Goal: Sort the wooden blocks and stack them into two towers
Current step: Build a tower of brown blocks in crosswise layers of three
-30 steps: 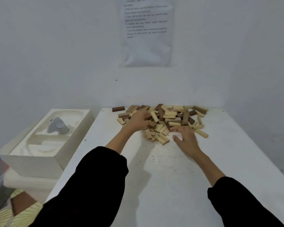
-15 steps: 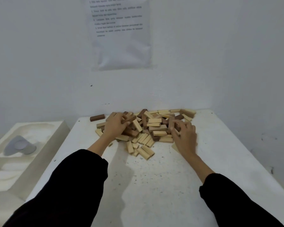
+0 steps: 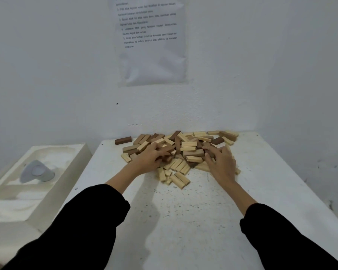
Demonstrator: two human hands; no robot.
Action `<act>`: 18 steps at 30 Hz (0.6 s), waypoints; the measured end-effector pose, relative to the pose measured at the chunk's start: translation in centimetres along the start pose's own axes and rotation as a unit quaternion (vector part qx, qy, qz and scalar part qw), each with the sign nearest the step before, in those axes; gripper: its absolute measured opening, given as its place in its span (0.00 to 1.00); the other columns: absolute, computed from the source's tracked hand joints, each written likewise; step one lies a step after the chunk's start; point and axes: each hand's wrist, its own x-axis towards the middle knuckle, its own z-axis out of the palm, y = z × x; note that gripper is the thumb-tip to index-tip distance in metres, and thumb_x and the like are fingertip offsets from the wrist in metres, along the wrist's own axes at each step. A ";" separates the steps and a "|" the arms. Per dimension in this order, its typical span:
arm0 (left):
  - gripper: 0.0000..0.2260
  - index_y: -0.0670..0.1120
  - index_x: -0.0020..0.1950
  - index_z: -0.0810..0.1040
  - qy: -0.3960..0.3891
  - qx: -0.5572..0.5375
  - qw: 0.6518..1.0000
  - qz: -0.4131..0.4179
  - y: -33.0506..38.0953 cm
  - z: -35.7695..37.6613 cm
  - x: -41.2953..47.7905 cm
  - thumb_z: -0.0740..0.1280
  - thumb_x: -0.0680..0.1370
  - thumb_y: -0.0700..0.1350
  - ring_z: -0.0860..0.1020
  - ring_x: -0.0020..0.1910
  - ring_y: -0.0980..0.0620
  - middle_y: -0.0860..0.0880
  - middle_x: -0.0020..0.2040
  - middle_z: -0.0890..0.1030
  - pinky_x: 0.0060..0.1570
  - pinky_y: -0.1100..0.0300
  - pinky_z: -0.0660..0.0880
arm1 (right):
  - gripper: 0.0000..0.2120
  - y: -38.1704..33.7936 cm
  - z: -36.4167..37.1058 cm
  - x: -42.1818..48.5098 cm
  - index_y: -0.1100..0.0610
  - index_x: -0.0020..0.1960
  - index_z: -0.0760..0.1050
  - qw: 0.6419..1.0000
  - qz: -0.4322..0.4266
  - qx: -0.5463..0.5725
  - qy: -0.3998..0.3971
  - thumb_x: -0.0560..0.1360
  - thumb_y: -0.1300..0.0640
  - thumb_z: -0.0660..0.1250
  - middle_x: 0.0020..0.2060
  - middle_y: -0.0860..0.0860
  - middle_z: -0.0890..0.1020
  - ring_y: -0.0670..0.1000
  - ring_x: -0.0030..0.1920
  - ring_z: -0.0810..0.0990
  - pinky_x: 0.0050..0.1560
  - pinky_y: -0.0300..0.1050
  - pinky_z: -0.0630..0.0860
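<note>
The right hand (image 3: 220, 162), a second ago at the near edge of the pile of blocks (image 3: 189, 146) on the desk (image 3: 183, 221), is now pressing the pile's right side with spread fingers, while the left hand (image 3: 154, 156) is curling into its left side, grip unclear, so sorting is only beginning.

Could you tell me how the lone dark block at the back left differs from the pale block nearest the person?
The lone dark block is dark brown; the nearest pale block is light wood. The dark block lies apart from the pile; the pale block touches neighbours at its near edge. Both lie flat on the table, alike in shape.
</note>
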 end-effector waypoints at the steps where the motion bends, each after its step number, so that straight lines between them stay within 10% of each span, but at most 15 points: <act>1: 0.21 0.53 0.70 0.70 -0.003 0.011 1.000 -0.008 0.2 0.0 0.1 0.60 0.78 0.37 0.69 0.57 0.47 0.44 0.58 0.68 0.55 0.59 0.68 | 0.14 -0.1 -0.1 -0.3 0.47 0.63 0.75 1.000 0.001 0.014 0.010 0.77 0.54 0.62 0.43 0.51 0.70 0.55 0.51 0.72 0.57 0.56 0.68; 7: 0.17 0.49 0.62 0.78 0.023 0.019 1.000 -0.006 1.0 -1.1 0.2 0.71 0.73 0.40 0.71 0.58 0.46 0.43 0.58 0.72 0.56 0.60 0.67 | 0.12 -0.6 -0.7 -2.6 0.45 0.59 0.78 0.991 -0.014 0.124 0.043 0.77 0.55 0.63 0.39 0.48 0.71 0.51 0.40 0.74 0.47 0.54 0.75; 12: 0.15 0.45 0.58 0.80 0.119 -0.025 0.990 0.068 3.1 -2.0 -2.2 0.72 0.72 0.42 0.68 0.50 0.51 0.42 0.50 0.77 0.49 0.60 0.65 | 0.12 -1.5 -2.1 -4.9 0.45 0.59 0.77 0.986 -0.022 0.159 0.038 0.78 0.56 0.62 0.43 0.50 0.75 0.42 0.38 0.73 0.37 0.29 0.68; 18: 0.10 0.44 0.51 0.82 0.143 -0.015 0.979 0.143 6.5 -3.7 -5.8 0.73 0.71 0.44 0.71 0.47 0.51 0.45 0.50 0.78 0.43 0.67 0.63 | 0.13 -2.7 -2.6 -9.5 0.42 0.58 0.77 0.985 -0.028 0.167 0.018 0.77 0.56 0.63 0.42 0.46 0.75 0.42 0.38 0.74 0.39 0.36 0.72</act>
